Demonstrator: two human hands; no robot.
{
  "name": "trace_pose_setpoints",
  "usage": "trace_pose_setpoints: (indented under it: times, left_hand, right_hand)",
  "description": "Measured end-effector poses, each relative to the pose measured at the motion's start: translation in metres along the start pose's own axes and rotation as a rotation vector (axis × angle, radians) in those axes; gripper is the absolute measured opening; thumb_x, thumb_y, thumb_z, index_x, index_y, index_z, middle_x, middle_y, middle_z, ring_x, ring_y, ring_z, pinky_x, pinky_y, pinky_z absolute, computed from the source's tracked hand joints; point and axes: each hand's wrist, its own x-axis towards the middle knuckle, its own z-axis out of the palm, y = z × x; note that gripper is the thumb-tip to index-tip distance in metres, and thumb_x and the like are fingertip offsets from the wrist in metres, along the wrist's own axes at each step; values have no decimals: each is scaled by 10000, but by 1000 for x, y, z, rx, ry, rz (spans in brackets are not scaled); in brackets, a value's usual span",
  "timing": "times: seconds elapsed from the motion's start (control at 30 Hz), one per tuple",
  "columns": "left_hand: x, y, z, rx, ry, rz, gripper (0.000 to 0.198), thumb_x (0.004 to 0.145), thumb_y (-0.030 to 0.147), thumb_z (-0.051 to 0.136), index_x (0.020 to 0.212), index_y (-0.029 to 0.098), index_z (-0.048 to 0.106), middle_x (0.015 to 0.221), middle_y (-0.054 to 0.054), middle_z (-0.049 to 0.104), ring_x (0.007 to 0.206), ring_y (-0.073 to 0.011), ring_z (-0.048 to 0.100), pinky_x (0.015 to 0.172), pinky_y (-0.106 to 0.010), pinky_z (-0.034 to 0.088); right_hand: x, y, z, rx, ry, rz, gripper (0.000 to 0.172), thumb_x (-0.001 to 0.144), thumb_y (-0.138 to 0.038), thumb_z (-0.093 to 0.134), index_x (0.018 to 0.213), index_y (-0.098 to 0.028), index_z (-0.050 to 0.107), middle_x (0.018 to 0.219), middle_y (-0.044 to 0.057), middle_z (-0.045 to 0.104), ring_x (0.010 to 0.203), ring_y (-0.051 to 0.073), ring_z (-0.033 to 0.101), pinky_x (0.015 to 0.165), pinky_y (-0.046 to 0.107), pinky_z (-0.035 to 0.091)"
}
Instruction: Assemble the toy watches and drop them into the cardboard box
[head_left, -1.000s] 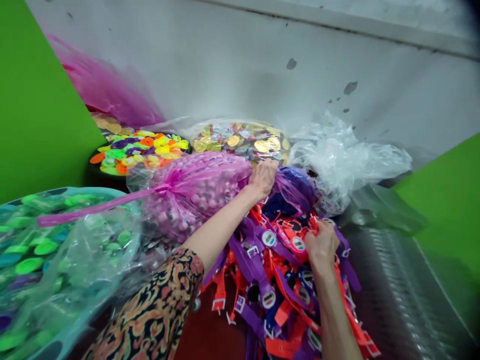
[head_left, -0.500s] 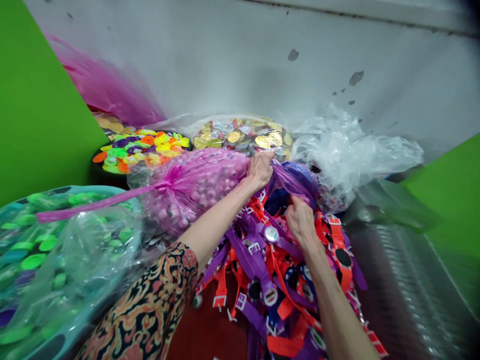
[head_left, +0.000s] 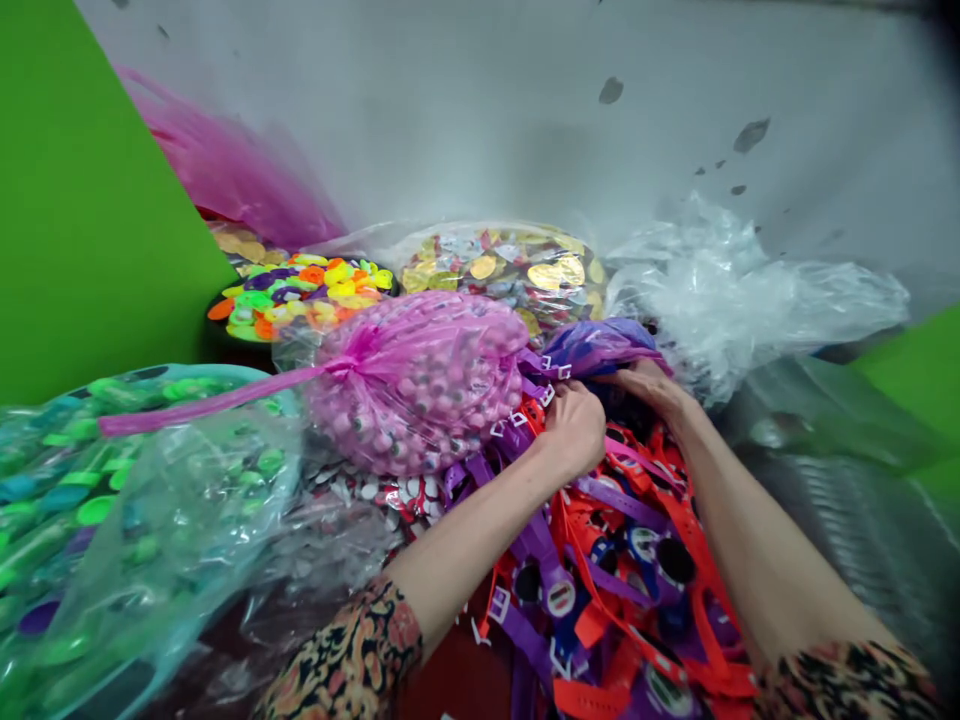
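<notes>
Orange plastic watch straps (head_left: 697,565) tangle under the left hand (head_left: 574,432) and right hand (head_left: 646,385), fingers curled, grip unclear; snagging could topple the pink bead bag (head_left: 416,385) left of the fingers.

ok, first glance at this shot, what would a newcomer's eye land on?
The loud heap of orange and purple plastic watch straps at lower centre-right, with the left hand and right hand both at its top. Just left of it bulges a pink bag of round beads, tied with a long ribbon. Behind that, at the back, sit neon plastic discs and gold-foil pieces under clear plastic.
</notes>
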Motion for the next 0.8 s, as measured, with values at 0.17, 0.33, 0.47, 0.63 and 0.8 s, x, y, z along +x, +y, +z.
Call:
trace_pose_setpoints:
  times: [0.17,0.33,0.47,0.63,0.8]
  left_hand:
    - [12,4,5,-76,20,7,613,771,-24,454,1346,-112,261,1361,-366,347,1285,-388,393,1013,-451,375]
    - [17,-5,3,-191,-27,0,469,776,40,467,1244,17,453,1187,-256,568,1087,-323,585,865,-369,492]
    - [24,-4,8,-262,-49,-102,521,717,55,540,1226,-15,457,1179,-284,569,1064,-342,597,832,-352,506]
    - [30,4,23,-330,14,-162,752,644,61,601,1335,-15,317,1335,-327,417,1200,-394,482,947,-427,440]
    - [34,-5,25,-486,63,-117,568,659,114,546,1223,129,477,1235,-176,572,1101,-294,564,889,-334,474]
  right_hand:
    - [-20,-11,4,-229,-35,126,336,752,-385,683,844,-62,666,850,187,657,832,304,642,708,406,498]
    - [-47,-19,22,-280,38,132,386,714,-403,633,833,-39,677,863,303,637,888,437,614,683,491,472]
    - [-25,-12,33,-202,69,80,323,669,-348,620,791,-55,676,794,240,650,858,385,616,688,440,473]
    - [5,4,38,-24,75,-24,308,671,-350,561,805,-94,669,675,74,640,705,242,602,599,308,454]
    - [1,18,35,82,66,-65,306,632,-384,640,782,-119,667,603,35,609,638,228,595,570,307,450]
